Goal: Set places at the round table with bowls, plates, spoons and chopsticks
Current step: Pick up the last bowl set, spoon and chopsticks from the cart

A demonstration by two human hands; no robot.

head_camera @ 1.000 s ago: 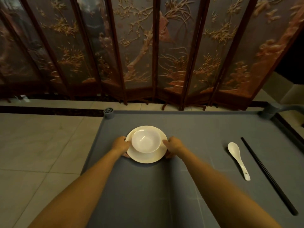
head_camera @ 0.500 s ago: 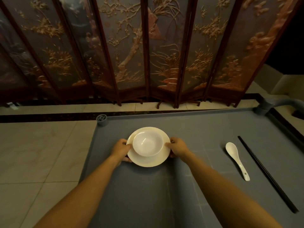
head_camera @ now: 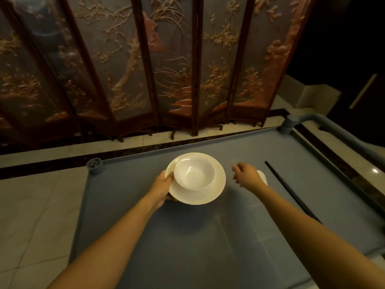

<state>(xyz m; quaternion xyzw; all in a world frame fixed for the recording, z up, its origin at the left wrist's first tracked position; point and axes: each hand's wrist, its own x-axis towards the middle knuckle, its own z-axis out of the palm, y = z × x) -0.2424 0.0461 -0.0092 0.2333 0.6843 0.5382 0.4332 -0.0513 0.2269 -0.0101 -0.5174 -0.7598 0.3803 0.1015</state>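
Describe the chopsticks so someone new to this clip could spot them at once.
Start at the grey surface below the carved folding screen. Right of the white plate and bowl, past the right hand, lie the chopsticks. They are the only long, thin, black thing; the other tableware is white.

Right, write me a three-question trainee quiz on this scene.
1. True or false: the bowl sits on the plate.
2. Fill in: the chopsticks lie to the ___ of the right hand.
3. The plate is gripped by: A the left hand; B the right hand; C both.
Key: 1 true; 2 right; 3 A.
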